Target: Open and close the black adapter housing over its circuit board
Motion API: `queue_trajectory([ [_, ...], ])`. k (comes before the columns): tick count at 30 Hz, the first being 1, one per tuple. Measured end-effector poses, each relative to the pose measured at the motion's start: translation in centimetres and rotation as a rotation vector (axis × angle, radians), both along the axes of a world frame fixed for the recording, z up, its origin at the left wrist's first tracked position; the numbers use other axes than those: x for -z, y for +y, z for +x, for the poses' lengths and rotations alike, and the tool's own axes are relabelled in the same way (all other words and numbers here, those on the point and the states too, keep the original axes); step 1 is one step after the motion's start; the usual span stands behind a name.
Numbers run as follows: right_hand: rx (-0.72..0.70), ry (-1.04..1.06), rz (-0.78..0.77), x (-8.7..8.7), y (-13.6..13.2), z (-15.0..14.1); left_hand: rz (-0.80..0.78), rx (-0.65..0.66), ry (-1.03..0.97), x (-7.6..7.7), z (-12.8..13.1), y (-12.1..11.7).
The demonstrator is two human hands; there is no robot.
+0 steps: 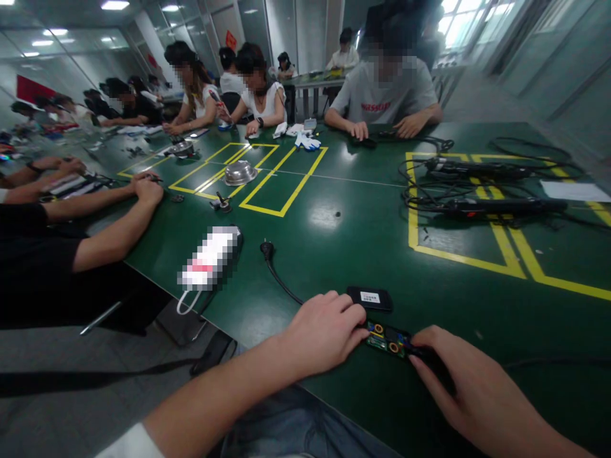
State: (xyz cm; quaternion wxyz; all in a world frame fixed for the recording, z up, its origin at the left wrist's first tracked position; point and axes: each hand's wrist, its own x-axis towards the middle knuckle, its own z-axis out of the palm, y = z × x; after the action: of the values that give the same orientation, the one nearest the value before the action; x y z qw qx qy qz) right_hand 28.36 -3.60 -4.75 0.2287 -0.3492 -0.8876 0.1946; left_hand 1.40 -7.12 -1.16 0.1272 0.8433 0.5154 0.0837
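Observation:
In front of me on the green table lies a small circuit board [387, 338] with two copper-coloured rings, seated in a narrow black casing. My left hand [329, 327] is closed at its left end, thumb and forefinger pinching the edge. At the other end, my right hand [453, 375] grips the casing between thumb and fingers, with a dark part running under the palm. A black cover [353, 296] with a white label rests just beyond my left fingers. From under my left hand a black cord runs to a two-pin plug [267, 249].
A blurred white device [210, 257] with a strap lies left. Black tools with tangled cables [506, 207] occupy the right side. Farther off are a metal bowl [240, 173], small metal parts [221, 203] and gloves [308, 141]. Several people sit around, one person's forearms [114, 235] at left.

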Motion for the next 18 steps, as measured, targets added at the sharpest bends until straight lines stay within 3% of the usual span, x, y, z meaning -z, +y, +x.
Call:
queue_trajectory([
  [5, 0.104, 0.056, -0.121, 0.2, -0.7, -0.2, -0.022, 0.129, 0.059, -0.6, -0.8, 1.7],
  [11, 0.145, 0.100, -0.128, 0.1, -0.1, -0.7, 0.008, 0.205, 0.066, -0.8, -1.3, 3.4],
  [14, 0.127, 0.092, -0.133, -0.4, 0.5, -1.3, -0.021, 0.208, 0.083, -1.5, -1.3, 4.1],
  [18, 0.136, 0.018, -0.154, -1.2, 1.8, -2.3, -0.145, 0.114, 0.079, -3.0, -1.5, 5.9],
])
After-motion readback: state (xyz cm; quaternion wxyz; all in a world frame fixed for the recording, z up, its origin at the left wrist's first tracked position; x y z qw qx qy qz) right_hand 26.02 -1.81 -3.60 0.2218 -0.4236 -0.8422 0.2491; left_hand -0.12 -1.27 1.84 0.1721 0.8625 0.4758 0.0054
